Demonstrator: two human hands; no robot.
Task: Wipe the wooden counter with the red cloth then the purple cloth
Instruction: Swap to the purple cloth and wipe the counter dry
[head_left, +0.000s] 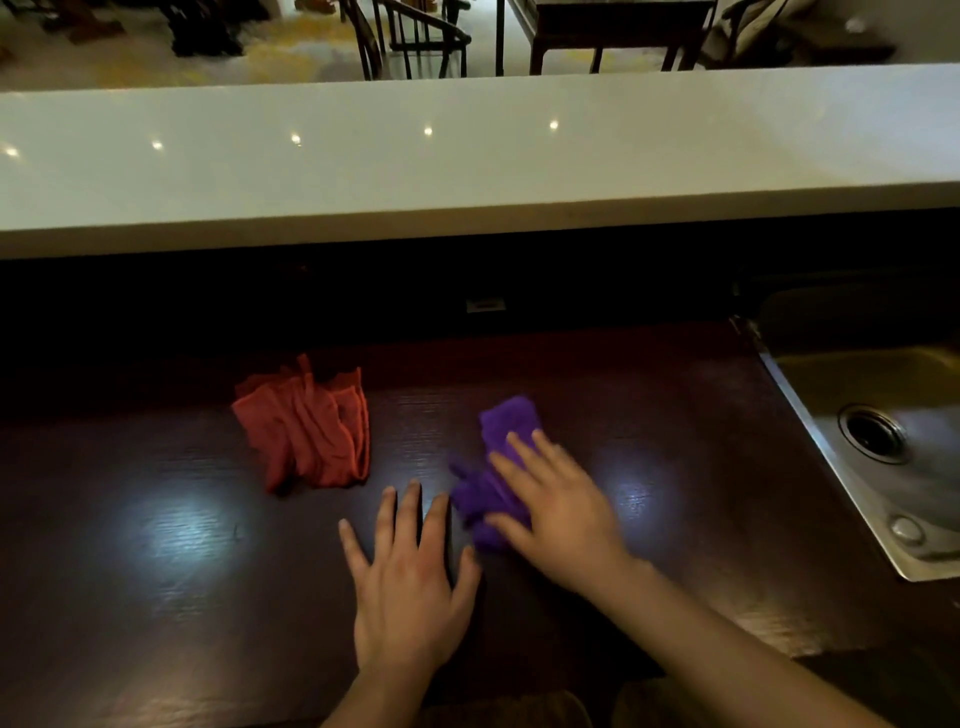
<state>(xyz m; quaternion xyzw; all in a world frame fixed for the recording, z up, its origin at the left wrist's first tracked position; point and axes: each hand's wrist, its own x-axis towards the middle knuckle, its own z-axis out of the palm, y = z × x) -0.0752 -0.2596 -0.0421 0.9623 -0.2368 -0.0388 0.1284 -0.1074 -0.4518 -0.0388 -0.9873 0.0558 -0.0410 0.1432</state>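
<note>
The dark wooden counter (156, 571) fills the lower part of the view. A crumpled red cloth (306, 428) lies on it left of centre, untouched by either hand. The purple cloth (498, 447) lies bunched to its right. My right hand (556, 504) presses flat on the purple cloth, fingers spread over its near part; the hand looks slightly blurred. My left hand (410, 577) rests flat on the bare wood just left of the purple cloth, fingers apart and holding nothing.
A steel sink (878, 441) with a drain is set into the counter at the right. A raised white ledge (467, 156) runs across the back, with a dark gap beneath it. Chairs and a table stand beyond.
</note>
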